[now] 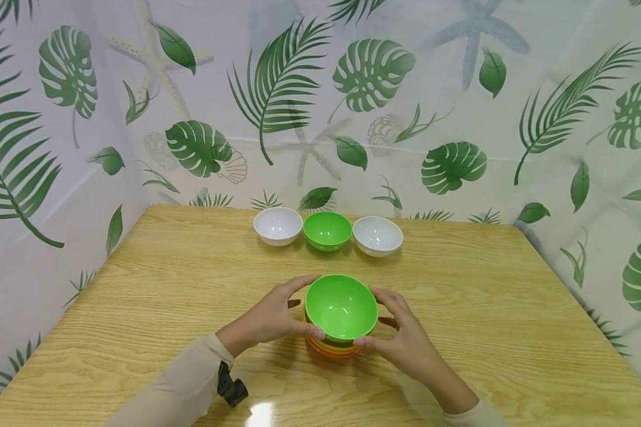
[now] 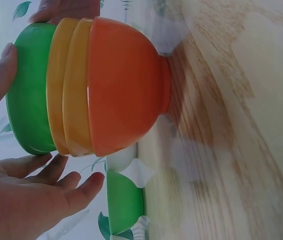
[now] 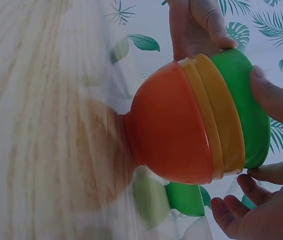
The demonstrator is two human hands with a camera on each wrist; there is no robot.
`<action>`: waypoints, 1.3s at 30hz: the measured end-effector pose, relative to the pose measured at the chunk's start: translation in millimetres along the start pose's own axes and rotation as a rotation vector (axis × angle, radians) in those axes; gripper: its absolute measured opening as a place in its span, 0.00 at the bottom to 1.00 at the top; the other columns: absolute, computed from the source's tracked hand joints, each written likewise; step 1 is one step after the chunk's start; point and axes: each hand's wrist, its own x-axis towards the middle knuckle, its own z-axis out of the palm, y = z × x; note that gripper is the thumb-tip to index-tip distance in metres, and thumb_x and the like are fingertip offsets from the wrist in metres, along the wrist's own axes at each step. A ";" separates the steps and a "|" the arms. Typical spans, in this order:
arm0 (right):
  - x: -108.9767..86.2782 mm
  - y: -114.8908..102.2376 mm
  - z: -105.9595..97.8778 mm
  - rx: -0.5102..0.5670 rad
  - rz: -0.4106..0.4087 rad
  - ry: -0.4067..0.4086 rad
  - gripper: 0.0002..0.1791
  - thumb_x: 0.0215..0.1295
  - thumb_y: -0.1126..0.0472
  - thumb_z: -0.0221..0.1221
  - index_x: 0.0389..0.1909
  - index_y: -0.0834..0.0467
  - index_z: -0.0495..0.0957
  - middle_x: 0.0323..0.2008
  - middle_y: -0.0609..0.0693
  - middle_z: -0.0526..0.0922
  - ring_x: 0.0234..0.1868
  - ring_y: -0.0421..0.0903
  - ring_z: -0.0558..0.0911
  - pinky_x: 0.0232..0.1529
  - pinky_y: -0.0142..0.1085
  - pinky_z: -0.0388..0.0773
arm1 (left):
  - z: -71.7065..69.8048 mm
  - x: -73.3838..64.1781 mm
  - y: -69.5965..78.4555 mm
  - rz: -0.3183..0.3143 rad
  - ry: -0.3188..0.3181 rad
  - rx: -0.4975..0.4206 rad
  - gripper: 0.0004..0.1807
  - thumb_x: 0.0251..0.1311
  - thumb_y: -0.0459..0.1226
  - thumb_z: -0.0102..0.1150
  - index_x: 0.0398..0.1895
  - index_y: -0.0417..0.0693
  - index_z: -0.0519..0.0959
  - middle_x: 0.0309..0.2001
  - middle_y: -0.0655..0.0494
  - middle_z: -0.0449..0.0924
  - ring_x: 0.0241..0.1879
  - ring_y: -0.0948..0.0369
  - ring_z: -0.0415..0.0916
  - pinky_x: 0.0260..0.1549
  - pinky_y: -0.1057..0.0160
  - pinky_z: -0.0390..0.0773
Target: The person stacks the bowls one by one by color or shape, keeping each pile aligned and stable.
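Note:
A green bowl tops a nested stack, held from both sides at its rim. My left hand grips its left side, the thumb at the near rim and the fingers further round. On the opposite side my right hand holds it the same way, thumb near the front. Beneath it, in the left wrist view, come two yellow bowls and then an orange bowl, whose foot stands on the table. In the right wrist view the green bowl sits partly inside the upper yellow one.
Along the table's back edge stand three bowls in a row: a white bowl on the left, another green bowl in the middle and a second white bowl on the right. A leaf-patterned cloth hangs behind and at the sides.

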 end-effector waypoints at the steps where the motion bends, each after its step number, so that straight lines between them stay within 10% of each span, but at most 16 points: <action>1: -0.4 0.7 0.5 -0.001 0.004 -0.004 0.45 0.47 0.61 0.74 0.68 0.60 0.63 0.65 0.60 0.63 0.63 0.59 0.65 0.57 0.55 0.73 | 0.1 0.0 -0.7 -0.001 0.001 0.008 0.52 0.45 0.43 0.76 0.72 0.41 0.58 0.71 0.46 0.59 0.71 0.48 0.53 0.64 0.42 0.62; 39: -2.1 3.5 -0.5 -0.091 0.034 -0.041 0.37 0.62 0.56 0.64 0.70 0.58 0.62 0.64 0.57 0.67 0.63 0.57 0.68 0.56 0.51 0.75 | -1.1 -2.2 2.1 -0.081 -0.051 0.139 0.49 0.55 0.46 0.69 0.73 0.36 0.53 0.72 0.41 0.56 0.70 0.46 0.56 0.62 0.44 0.67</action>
